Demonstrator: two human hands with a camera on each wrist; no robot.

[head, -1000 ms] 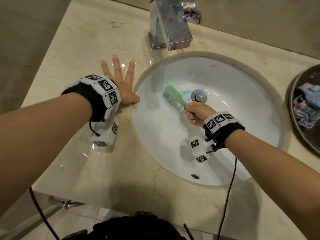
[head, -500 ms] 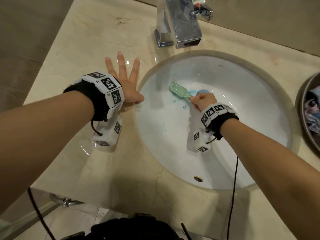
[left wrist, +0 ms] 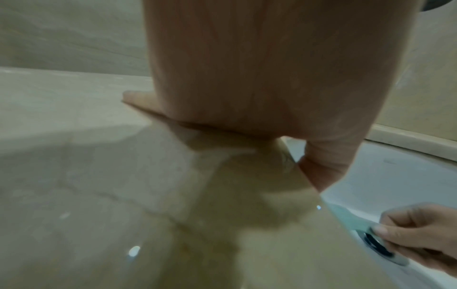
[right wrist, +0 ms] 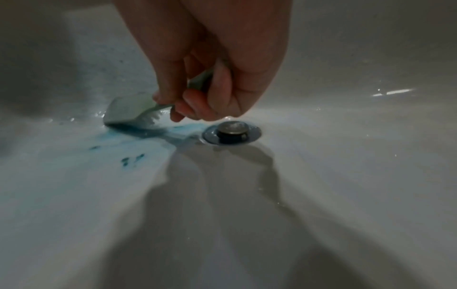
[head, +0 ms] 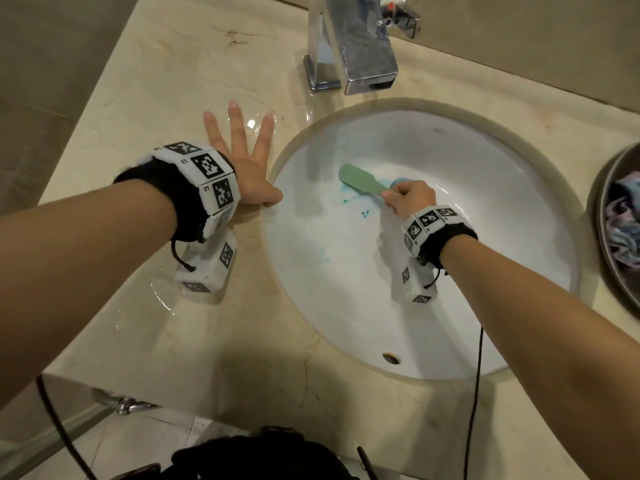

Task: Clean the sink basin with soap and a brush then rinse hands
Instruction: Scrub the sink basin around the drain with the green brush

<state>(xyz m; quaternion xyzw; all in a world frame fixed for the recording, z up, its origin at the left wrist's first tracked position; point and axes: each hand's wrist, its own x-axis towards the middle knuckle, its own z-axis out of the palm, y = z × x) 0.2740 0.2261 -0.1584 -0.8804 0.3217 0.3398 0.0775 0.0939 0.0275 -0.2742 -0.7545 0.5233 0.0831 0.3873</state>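
Note:
A white oval sink basin (head: 485,237) (right wrist: 346,176) is set in a beige marble counter. My right hand (head: 408,199) (right wrist: 205,82) grips the handle of a pale green brush (head: 360,181) (right wrist: 131,109), whose bristles press on the basin floor just left of the metal drain plug (right wrist: 231,129). Blue soap streaks (head: 360,209) (right wrist: 128,140) spread under and left of the brush. Flat on the wet counter lies my left hand (head: 242,157) (left wrist: 259,78), fingers spread, thumb at the basin's left rim.
A chrome faucet (head: 360,46) overhangs the basin's far edge. At the right edge sits a dark round bowl (head: 602,209) holding crumpled cloth (head: 623,223). Water pools on the counter (head: 104,341) near my left wrist. An overflow hole (head: 391,358) marks the basin's near wall.
My right hand has pushed the brush away from me and leftward across the basin floor, smearing the blue soap. The left hand has stayed flat on the counter.

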